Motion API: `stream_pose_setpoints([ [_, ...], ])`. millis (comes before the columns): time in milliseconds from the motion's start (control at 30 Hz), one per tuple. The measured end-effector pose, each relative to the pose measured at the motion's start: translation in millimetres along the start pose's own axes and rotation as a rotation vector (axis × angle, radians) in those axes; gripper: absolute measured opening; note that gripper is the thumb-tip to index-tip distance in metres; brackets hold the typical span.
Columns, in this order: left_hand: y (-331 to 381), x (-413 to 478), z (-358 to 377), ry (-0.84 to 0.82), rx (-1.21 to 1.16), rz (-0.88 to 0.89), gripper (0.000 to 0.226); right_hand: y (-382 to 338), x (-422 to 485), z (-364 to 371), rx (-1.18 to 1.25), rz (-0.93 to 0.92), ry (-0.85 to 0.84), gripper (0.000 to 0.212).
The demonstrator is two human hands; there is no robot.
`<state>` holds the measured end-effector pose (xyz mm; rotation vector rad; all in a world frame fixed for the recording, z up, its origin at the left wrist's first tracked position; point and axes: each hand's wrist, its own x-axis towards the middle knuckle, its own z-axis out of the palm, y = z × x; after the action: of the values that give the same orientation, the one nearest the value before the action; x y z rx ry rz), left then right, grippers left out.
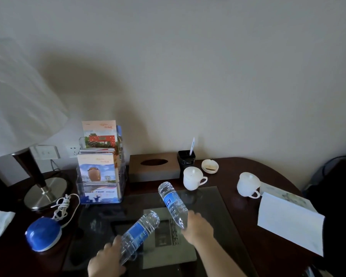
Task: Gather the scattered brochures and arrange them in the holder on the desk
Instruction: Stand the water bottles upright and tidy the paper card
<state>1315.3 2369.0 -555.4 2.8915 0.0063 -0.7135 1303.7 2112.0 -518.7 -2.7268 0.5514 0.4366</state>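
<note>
A clear acrylic brochure holder (pixel 121 183) stands at the back left of the desk with two tiers of colourful brochures (pixel 97 172) upright in it. My left hand (pixel 106 258) grips the cap end of a clear water bottle (pixel 138 233) with a blue label, its base pointing up and right. A second, similar bottle (pixel 173 203) is held by my right hand (pixel 198 226), base pointing up and left. Both bottles hang above the dark glass desk pad (pixel 214 196). A grey printed sheet (pixel 168 254) lies flat under the hands. An open white booklet (pixel 288 218) rests at the right.
A lamp with a metal base (pixel 45 191) and white shade stands at the left, beside a blue round device (pixel 43 233) with a white cord. A brown tissue box (pixel 154 167), black pen cup (pixel 186 160), ashtray (pixel 209 166) and two lidded white cups (pixel 193 177) (pixel 248 183) line the back.
</note>
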Motion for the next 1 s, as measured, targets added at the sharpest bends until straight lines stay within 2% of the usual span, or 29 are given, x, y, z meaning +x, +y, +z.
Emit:
stream_pose_setpoints([
  [233,-16.2,15.5,0.2,-0.005,-0.269,0.041,0.075,2.8,25.6,44.4,0.145,0.135,-0.006,0.078],
  [400,-38.4,34.1,-8.8,-0.035,-0.426,0.092,0.05,3.7,34.6,45.4,0.207,0.141,-0.027,0.049],
  [533,-37.2,50.9,-47.0,-0.017,-0.39,0.1,0.019,-2.2,34.5,24.5,0.236,0.134,-0.028,0.058],
  [667,-16.6,47.0,-98.1,0.021,-0.303,0.134,0.047,-16.0,36.7,-13.4,0.243,0.082,0.029,0.04],
  [833,34.6,51.5,-142.3,0.158,-0.466,0.165,0.059,-38.8,54.6,-67.2,0.29,0.016,0.152,0.019],
  [933,65.8,59.5,-143.1,0.234,-0.554,0.121,0.07,-51.0,72.6,-88.2,0.316,-0.023,0.234,0.02],
  [1000,80.8,67.2,-135.0,0.268,-0.669,0.117,0.067,-57.5,87.3,-93.1,0.356,-0.05,0.278,0.022],
])
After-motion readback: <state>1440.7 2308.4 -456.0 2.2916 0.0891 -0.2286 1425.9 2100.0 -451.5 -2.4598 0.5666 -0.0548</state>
